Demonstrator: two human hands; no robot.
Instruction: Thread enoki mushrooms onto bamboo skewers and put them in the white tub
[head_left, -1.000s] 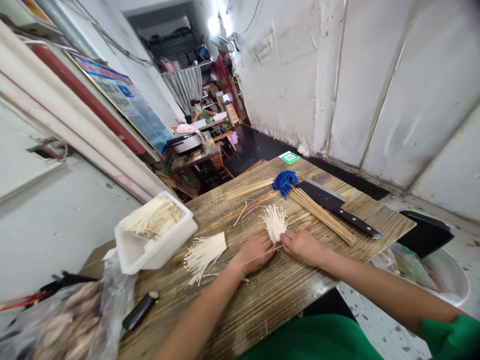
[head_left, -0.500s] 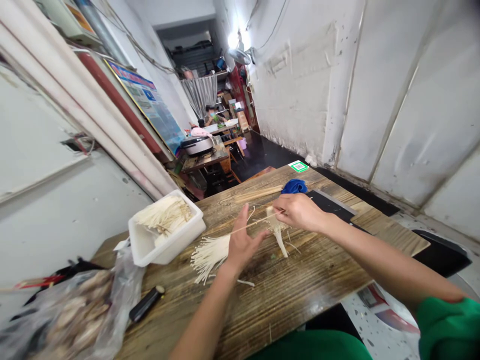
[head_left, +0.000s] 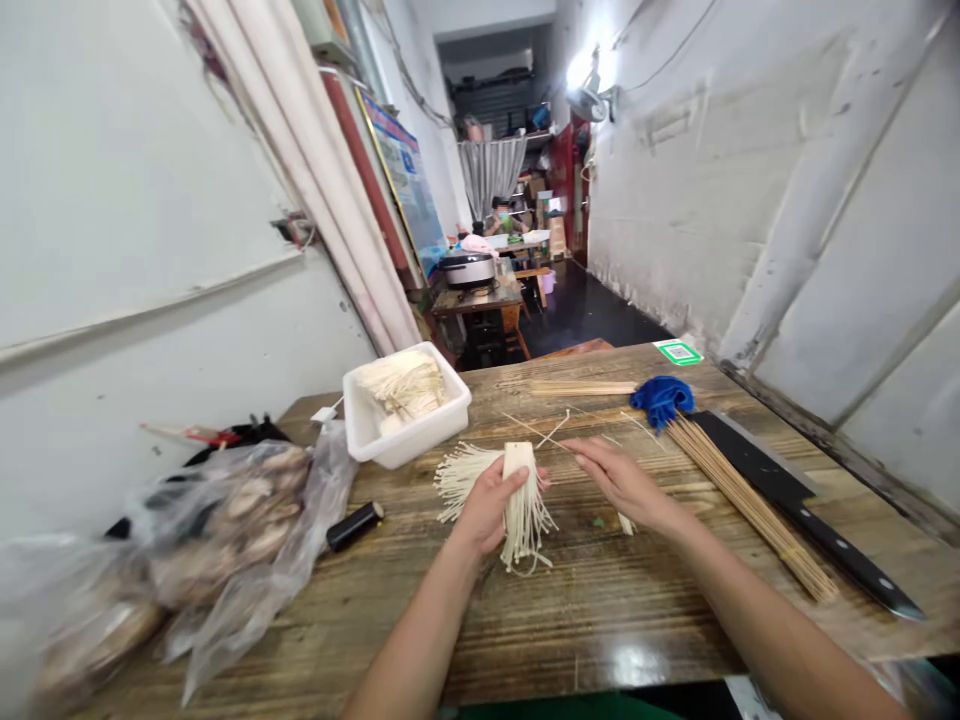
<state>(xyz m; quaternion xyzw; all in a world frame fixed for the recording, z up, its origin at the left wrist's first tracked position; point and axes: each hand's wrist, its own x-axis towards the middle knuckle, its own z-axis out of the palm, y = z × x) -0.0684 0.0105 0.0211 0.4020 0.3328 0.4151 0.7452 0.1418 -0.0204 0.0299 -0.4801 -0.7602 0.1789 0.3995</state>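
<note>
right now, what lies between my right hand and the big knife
In the head view, a bundle of thin sticks lies beside the knife, with tabletop between sticks and right hand.

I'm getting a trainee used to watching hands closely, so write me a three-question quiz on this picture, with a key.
1. True or false: the left hand grips the blue cloth.
2. The right hand holds:
A) the white tub
B) a thin stick
C) the plastic bag
3. Fill in: the black-handled knife lies just to the right of a bundle of thin ____.

Key:
1. False; it holds a bunch of white mushrooms.
2. B
3. sticks
</note>
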